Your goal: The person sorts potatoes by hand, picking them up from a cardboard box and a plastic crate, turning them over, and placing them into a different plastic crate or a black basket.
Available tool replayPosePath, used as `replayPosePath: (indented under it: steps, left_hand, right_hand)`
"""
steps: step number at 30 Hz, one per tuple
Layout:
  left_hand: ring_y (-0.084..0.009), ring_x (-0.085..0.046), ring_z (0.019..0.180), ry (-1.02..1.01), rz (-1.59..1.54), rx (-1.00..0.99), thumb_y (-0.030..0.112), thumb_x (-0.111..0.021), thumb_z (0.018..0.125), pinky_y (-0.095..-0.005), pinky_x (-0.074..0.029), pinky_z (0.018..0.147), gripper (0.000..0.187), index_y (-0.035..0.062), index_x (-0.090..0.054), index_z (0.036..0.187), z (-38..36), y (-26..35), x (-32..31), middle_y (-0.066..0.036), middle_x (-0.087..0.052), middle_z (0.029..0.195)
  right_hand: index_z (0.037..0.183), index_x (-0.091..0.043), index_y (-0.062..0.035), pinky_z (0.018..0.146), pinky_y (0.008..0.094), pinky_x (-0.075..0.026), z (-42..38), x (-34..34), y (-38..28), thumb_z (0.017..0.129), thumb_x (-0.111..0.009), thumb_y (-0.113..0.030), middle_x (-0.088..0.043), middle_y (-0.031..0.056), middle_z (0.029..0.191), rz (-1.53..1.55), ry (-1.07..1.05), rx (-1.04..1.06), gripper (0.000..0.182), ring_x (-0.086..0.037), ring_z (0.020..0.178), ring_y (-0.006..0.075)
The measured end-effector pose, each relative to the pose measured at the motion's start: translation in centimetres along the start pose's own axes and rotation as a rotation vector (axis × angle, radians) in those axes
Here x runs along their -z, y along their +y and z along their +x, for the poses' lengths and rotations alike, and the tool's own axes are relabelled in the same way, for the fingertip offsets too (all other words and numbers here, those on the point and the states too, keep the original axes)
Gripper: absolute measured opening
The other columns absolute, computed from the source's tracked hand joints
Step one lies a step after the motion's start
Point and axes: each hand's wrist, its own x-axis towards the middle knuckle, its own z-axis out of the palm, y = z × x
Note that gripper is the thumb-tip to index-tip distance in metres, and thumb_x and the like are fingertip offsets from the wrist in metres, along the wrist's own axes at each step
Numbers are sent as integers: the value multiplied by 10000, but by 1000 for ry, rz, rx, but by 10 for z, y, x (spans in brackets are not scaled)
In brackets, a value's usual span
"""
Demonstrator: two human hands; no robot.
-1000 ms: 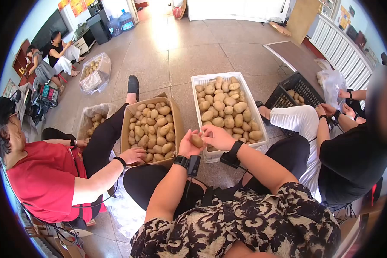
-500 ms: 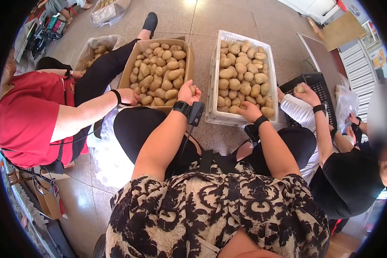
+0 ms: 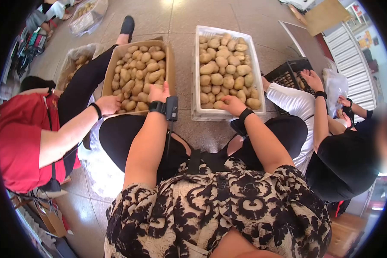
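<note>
Potatoes fill a cardboard box (image 3: 170, 64) on the left and a white plastic crate (image 3: 257, 64) on the right. My left hand (image 3: 159, 92) is over the near right corner of the box, fingers curled around a potato (image 3: 148, 88) that shows only in part. At the near edge of the crate, my right hand (image 3: 233, 105) rests on the potatoes, its fingers bent over one potato (image 3: 219, 104). Whether the right fingers grip it is hard to tell.
A person in red (image 3: 21, 129) reaches to the box's left side. On the right, a person in black (image 3: 344, 163) reaches over a black crate (image 3: 303, 66). Bags of potatoes (image 3: 69, 64) lie at the left.
The view has shifted, so the containers appear further left. My left hand has moved from the box's near edge in over its potatoes. The right-hand person's hand no longer shows a potato.
</note>
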Motion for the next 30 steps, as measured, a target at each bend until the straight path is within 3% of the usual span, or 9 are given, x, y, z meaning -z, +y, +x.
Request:
replayPosePath:
  steps: [4,6,13,15,23,30]
  left_hand:
    - [-261,-536,983,104,-77,-56,294,-390,937,-305,-518,794,436,18,-315,1266,-16,8,-9,-134,-453,1102]
    - [-255,-543,976,112,-92,-48,304,-381,940,-305,-520,786,436,25,-313,1268,-11,12,-4,-135,-451,1108]
    - [-262,-552,960,138,-27,-87,276,-338,948,-316,-516,781,414,21,-288,1269,1,4,1,-127,-435,1153]
    - [-264,-548,967,120,-20,-87,256,-330,947,-320,-511,792,400,18,-290,1266,6,2,3,-129,-430,1162]
    - [-268,-548,938,25,124,47,216,-350,931,-337,-498,817,339,-56,-343,1133,-21,-12,-12,-128,-450,1112]
    - [-267,-550,937,-7,159,137,188,-380,925,-336,-504,806,314,-27,-340,1150,-32,-23,-14,-133,-482,1039]
  right_hand:
    - [1026,-603,-15,816,340,-447,-3,-2,-3,727,-661,-266,-614,177,987,15,-5,-23,394,-582,921,279]
    - [1042,-604,-33,827,356,-450,1,-3,-2,714,-658,-315,-609,178,1011,-37,15,-5,436,-578,941,294]
    - [1064,-582,8,820,330,-447,-4,0,-4,754,-663,-281,-608,165,1022,-6,-29,-88,432,-584,938,261]
    - [1059,-597,-36,801,347,-456,-3,-1,-2,741,-644,-349,-618,178,978,56,-34,-79,449,-590,904,298]
    - [1012,-612,-13,758,345,-466,5,0,-2,746,-637,-414,-626,184,933,-3,-120,-69,481,-600,843,285]
    - [949,-636,6,739,329,-468,11,2,-2,695,-667,-476,-636,164,891,-64,-218,-178,546,-603,803,245]
